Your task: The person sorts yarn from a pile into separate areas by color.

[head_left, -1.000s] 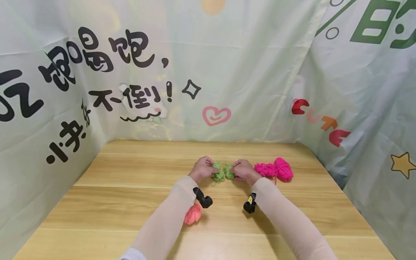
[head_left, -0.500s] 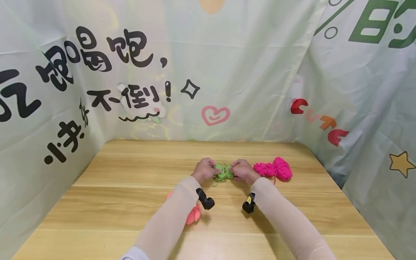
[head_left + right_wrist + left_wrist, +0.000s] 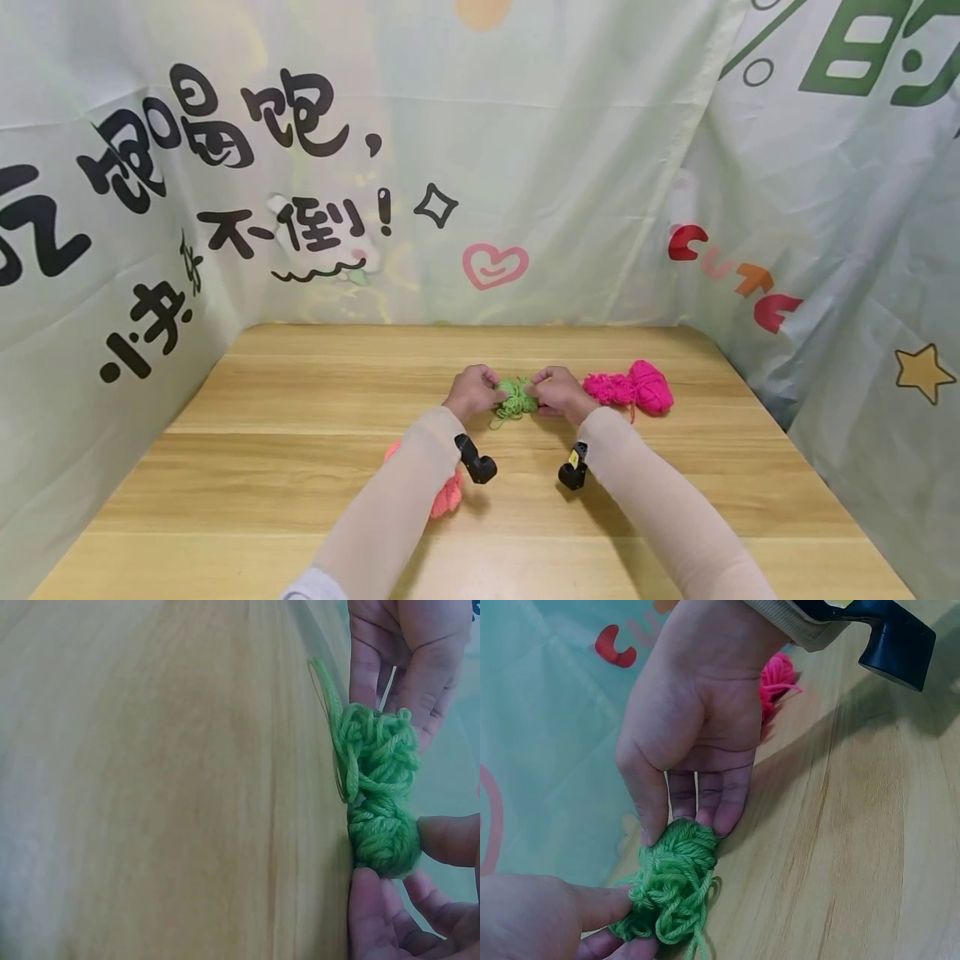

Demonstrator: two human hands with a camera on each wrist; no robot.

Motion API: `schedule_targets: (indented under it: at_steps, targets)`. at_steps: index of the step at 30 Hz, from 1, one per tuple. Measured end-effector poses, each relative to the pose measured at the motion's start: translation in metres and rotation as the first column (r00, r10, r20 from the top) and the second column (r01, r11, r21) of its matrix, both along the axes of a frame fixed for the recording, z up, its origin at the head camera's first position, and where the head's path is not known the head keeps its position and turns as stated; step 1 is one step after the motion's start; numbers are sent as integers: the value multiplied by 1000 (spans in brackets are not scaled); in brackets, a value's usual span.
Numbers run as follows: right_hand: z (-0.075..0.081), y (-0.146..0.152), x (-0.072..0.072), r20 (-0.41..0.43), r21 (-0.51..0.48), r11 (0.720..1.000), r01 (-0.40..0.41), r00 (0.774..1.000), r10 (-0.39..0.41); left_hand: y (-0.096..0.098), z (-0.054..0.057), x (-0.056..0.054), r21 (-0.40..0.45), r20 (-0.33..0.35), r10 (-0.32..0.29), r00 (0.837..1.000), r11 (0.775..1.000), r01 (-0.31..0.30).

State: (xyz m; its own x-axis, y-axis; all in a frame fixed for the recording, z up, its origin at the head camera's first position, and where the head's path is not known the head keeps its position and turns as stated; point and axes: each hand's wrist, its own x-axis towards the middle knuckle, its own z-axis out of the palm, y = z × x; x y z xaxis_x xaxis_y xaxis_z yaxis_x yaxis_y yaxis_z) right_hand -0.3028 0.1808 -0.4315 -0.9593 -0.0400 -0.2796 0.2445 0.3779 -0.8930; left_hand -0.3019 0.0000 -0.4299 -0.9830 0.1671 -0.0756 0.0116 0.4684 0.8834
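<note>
Green yarn (image 3: 515, 402) lies on the table between both hands, a looped, loose clump at its left end and a small wound ball at its right, touching each other. My left hand (image 3: 472, 392) pinches the clump between thumb and fingers. From the other side my right hand (image 3: 561, 394) pinches the wound ball (image 3: 385, 838), thumb on one side and fingers on the other. A thin loop (image 3: 330, 712) of green strand hangs off the clump in the right wrist view.
Just right of the right hand, bright pink yarn (image 3: 651, 388) lies as a ball with a looped bunch. Coral yarn (image 3: 447, 495) sits partly hidden under the left forearm. Printed cloth (image 3: 480, 167) walls the wooden table (image 3: 285, 467) at the back and sides.
The left hand has moved slightly right with the green clump, closing the gap to the green ball. The right hand stays nearly where it was. More coral yarn shows left of the forearm.
</note>
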Motion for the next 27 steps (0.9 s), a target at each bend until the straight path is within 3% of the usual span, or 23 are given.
schedule_targets:
  at_steps: [10, 17, 27]
  targets:
    - [5, 1, 0, 18, -17, 1000, -22, 1000, 22, -6, 0, 0, -42, 32, -25, 999, 999, 26]
    - [12, 4, 0, -2, -43, 999, -31, 1000, 31, -15, 4, -1, -92, 14, -35, 999, 995, 36]
    - [27, 3, 10, -94, 10, 999, -34, 995, 35, -34, 13, -2, -10, 53, -66, 996, 998, 66]
